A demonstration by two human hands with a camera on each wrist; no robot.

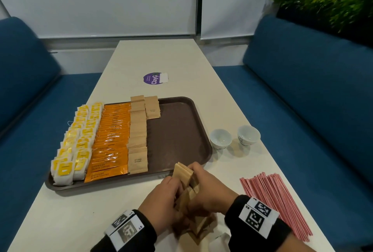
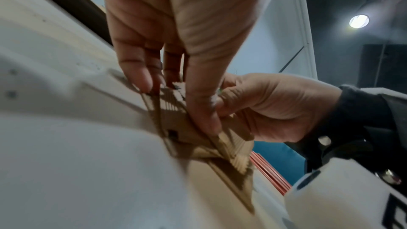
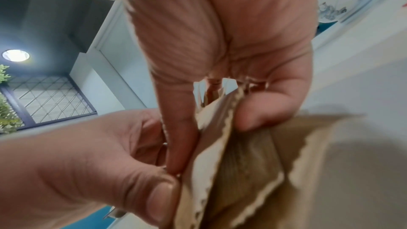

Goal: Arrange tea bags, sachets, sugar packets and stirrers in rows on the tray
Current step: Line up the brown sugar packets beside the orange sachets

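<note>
1. Left hand: curling its fingers and thumb around a stack of brown sugar packets, pinching it from the left side.
2. Right hand: pinching the same stack from the right, thumb and fingers closing on the serrated packet edges; both hands are working just in front of the tray's near edge, above the worktop.
3. Loose sugar packets: lying in a heap on the worktop beneath the hands, waiting to be placed.
4. Tray: carrying, from left to right, two rows of tea bags, one row of orange coffee sachets and one full row of sugar packets; a second sugar row is only starting at the far end. The right part is showing bare.
5. Stirrers: lying bundled on the worktop right of the hands, apparently not yet arranged.
6. Two white cups: standing beside the tray's right rim.
7. Progress, by judgement: past halfway; second sugar row and stirrers remaining.
</note>
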